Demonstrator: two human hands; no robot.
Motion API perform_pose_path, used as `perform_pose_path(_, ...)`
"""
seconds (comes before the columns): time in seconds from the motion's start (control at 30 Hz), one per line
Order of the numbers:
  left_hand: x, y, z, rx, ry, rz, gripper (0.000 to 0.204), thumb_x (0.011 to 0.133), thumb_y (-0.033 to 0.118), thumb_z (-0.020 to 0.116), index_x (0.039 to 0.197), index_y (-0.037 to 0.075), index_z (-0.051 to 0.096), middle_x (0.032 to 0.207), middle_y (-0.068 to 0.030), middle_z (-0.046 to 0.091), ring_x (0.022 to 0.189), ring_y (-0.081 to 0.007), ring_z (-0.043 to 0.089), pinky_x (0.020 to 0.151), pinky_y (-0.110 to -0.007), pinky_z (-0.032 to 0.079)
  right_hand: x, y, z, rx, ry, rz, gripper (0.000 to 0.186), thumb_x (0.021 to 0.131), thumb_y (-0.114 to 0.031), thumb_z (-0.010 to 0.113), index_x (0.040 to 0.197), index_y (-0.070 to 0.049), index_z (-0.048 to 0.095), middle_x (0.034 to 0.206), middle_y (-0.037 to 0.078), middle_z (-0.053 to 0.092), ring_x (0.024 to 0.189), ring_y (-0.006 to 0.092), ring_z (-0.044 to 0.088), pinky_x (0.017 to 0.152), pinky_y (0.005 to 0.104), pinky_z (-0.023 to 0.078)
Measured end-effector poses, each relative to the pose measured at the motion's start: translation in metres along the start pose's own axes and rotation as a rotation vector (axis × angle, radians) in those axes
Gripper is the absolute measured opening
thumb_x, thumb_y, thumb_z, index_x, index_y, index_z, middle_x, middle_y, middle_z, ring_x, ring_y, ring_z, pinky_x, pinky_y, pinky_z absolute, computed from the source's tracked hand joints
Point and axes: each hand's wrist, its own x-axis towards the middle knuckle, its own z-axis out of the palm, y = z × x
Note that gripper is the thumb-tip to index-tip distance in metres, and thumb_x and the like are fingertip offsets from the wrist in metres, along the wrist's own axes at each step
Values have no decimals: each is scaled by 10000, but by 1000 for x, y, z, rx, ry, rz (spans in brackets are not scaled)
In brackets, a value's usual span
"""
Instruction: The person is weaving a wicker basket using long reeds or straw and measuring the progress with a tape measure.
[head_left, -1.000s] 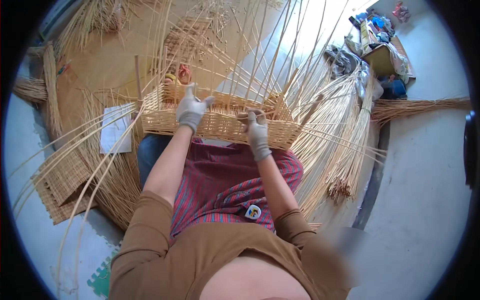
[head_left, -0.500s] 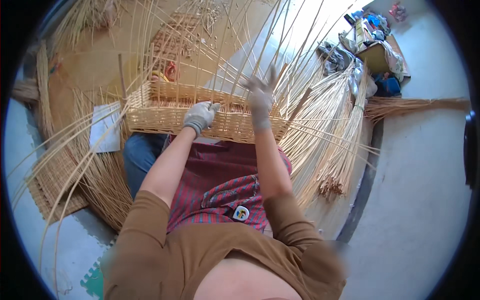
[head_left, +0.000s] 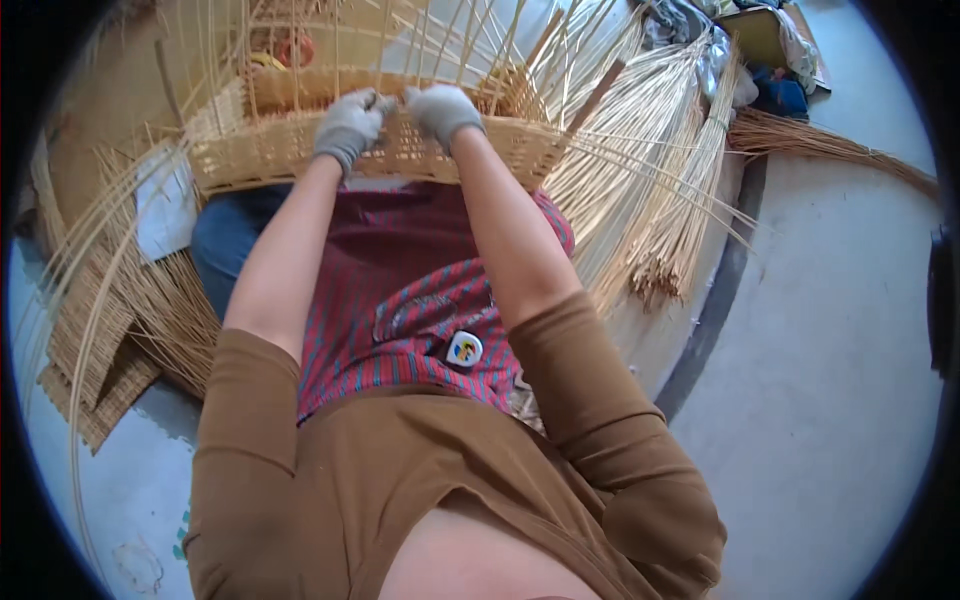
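Observation:
A long rectangular woven cane basket (head_left: 230, 153) rests across my lap, with tall upright stakes rising from it. My left hand (head_left: 350, 125) is in a pale glove, its fingers closed on the near rim, left of middle. Close to its right, my right hand (head_left: 440, 112), also gloved, curls at the rim; whatever its fingers hold is hidden. A round-cornered white object, perhaps a tape measure (head_left: 465, 349), lies on my striped red cloth (head_left: 380, 280).
A large bundle of pale reeds (head_left: 680, 200) lies at right, with a darker bundle (head_left: 830, 150) and a pile of bags (head_left: 775, 85) beyond. At left are a white paper sheet (head_left: 163, 205), loose canes and woven mats (head_left: 85, 350). Long canes stick out from both basket ends.
My right hand has come down from a raised, open position to the rim beside my left hand, fingers now curled. The view has shifted, putting basket and hands higher in the picture.

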Motion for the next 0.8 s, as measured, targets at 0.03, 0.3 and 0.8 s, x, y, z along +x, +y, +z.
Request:
perform_pose_path(0.03,10,-24,-5,-136,-24,-96,379,918,426,604,915,49,643,850,-182,663,709,-302,658,680,-413,505,13,-16,-6,-66,-2,-48,365,924,-324,445,1081,-111,696,1121,187,680,1028,350,666,873,467,524)
perform_pose_path(0.3,-11,-28,1,11,177,-8,365,935,367,582,1193,107,593,1008,-225,667,882,-427,637,785,-466,504,-17,-24,-6,113,45,19,417,946,-423,467,1105,-93,666,1017,210,688,986,374,658,885,456,509)
perform_pose_path(0.8,-5,77,84,-2,-17,46,413,988,428,423,1171,85,562,1117,-192,664,993,-431,628,844,-507,492,-55,62,-79,471,976,41,516,924,-30,568,1403,-169,433,1095,78,645,970,205,649,805,295,513)
